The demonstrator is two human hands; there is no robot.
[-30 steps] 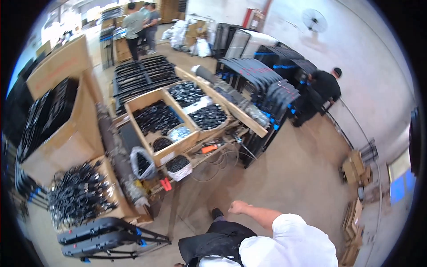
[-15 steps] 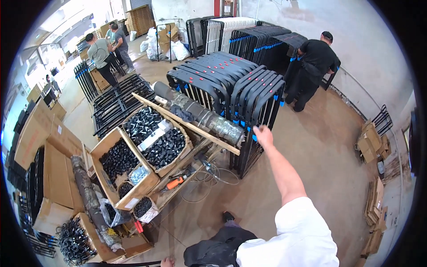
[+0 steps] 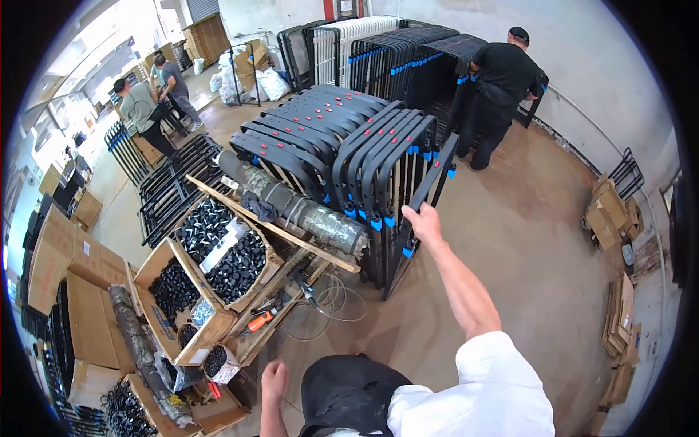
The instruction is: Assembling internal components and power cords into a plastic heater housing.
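Observation:
My right hand (image 3: 424, 223) is closed round the near corner of a black metal frame (image 3: 435, 173) with blue plastic fittings. That frame is tilted away from the right end of a row of similar upright frames (image 3: 368, 142), which have red pieces on their top bars. Lower down, my left hand (image 3: 275, 380) is held up in front of me with its fingers curled in, and nothing shows in it. It is nearest to a small white bag of black parts (image 3: 218, 362) on the workbench.
On the left, cardboard boxes hold black plastic caps (image 3: 237, 264) beside a wrapped roll (image 3: 313, 211), a wooden plank (image 3: 280, 231) and an orange-handled power tool (image 3: 262, 319). A cable (image 3: 342, 302) trails toward the floor. A co-worker in black (image 3: 501, 95) bends over frames at the back right.
My right hand has taken hold of the end frame and tilted it away from the row. The left hand has risen into view from the lower edge. The view has shifted slightly right.

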